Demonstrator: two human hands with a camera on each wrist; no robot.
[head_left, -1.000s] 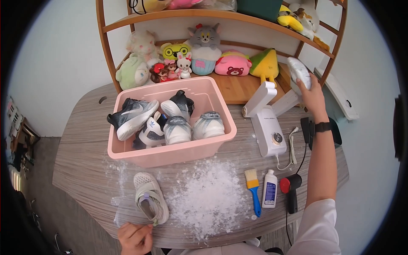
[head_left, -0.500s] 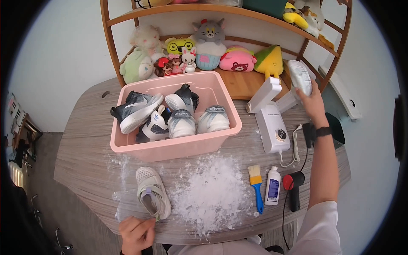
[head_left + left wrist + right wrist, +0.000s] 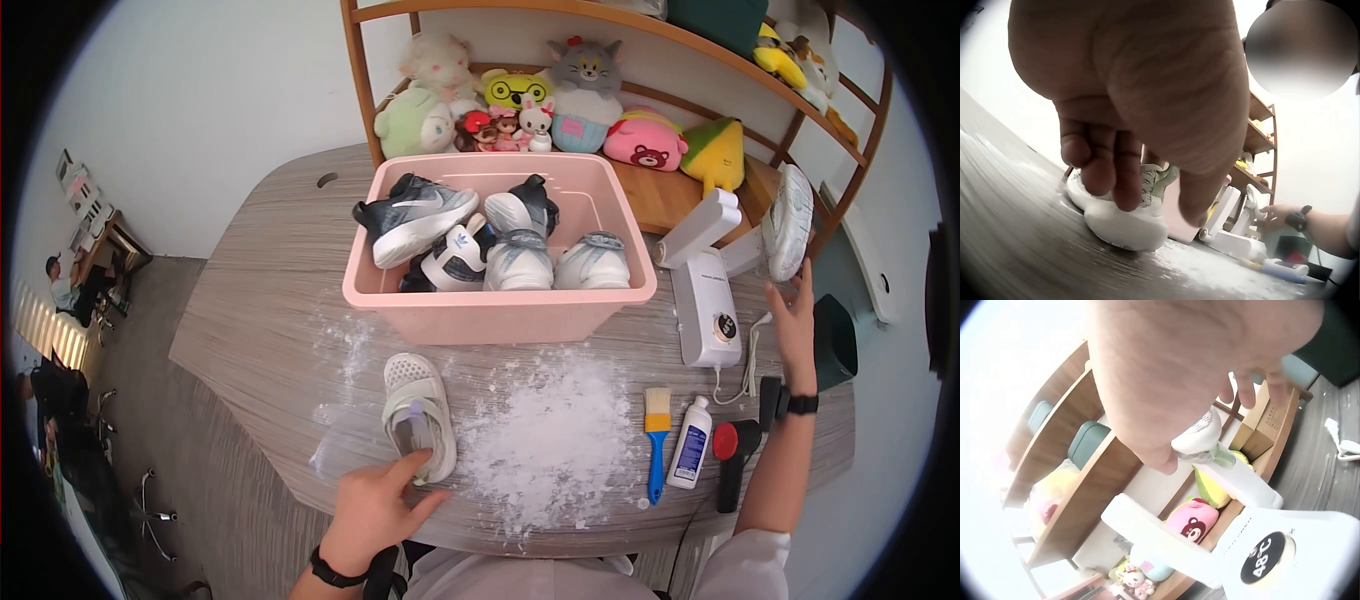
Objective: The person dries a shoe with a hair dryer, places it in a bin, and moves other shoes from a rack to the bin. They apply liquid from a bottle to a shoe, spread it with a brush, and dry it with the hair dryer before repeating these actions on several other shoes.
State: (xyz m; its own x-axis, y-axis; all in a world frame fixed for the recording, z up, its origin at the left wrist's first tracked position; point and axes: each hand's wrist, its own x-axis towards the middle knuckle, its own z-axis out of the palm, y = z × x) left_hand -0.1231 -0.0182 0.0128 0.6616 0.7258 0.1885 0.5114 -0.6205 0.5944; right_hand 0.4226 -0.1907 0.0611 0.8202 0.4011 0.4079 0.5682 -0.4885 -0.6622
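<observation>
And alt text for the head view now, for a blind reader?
A person's open right hand is beside a shoe on a white device; the left hand at another shoe, near white powder. Behind: plush toys, a pink bin of shoes.

Bin (image 3: 500, 322) matt pink plastic; tabletop (image 3: 270, 270) wood-grained; dryer (image 3: 705, 312) smooth white plastic.

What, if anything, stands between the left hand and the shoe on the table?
Nothing visible does: the left hand is right at the heel end of the shoe. The pink bin stands beyond the toe, and white powder lies to the right.
</observation>
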